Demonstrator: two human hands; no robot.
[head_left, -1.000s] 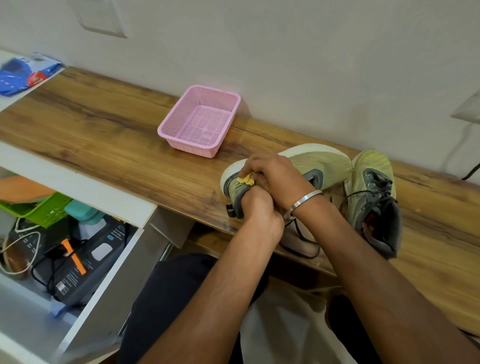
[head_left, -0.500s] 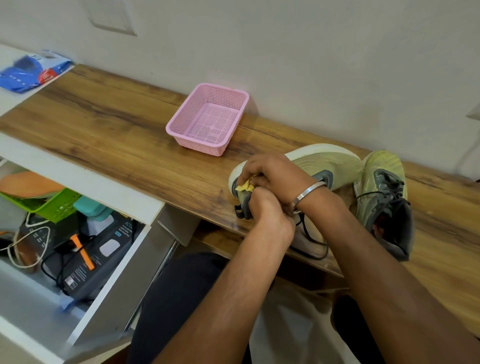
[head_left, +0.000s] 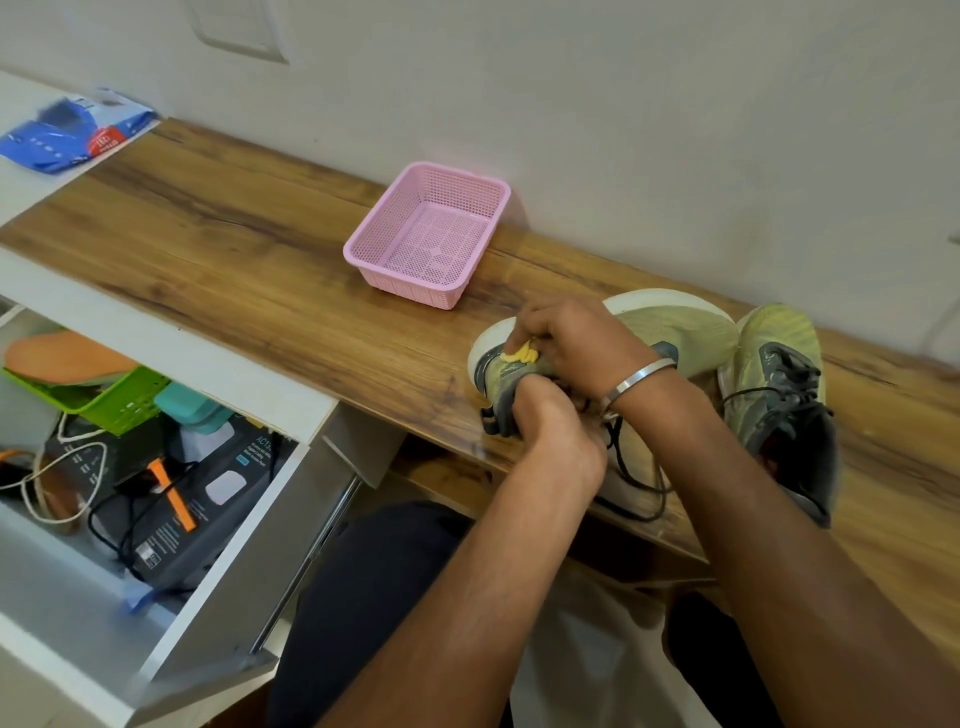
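Observation:
A yellow-green sneaker (head_left: 675, 325) with a white sole lies on its side on the wooden desk (head_left: 249, 260), heel toward the left. My left hand (head_left: 550, 426) grips the grey heel of this shoe from the near side. My right hand (head_left: 571, 343), with a metal bangle on the wrist, pinches a small yellow cloth (head_left: 519, 355) and presses it against the heel. Black laces hang over the desk's front edge. The second sneaker (head_left: 779, 374) of the pair stands to the right, toe toward the wall.
An empty pink mesh basket (head_left: 379, 249) stands by the wall, left of the shoes. A blue packet (head_left: 72, 135) lies at the far left. Below the desk an open white drawer (head_left: 208, 551) holds a green basket (head_left: 114, 400), boxes and cables. My knees are under the desk.
The camera has shifted slightly, so the scene slid right in view. My right hand's fingers with the yellow cloth have moved a little along the heel; both hands stay on the shoe.

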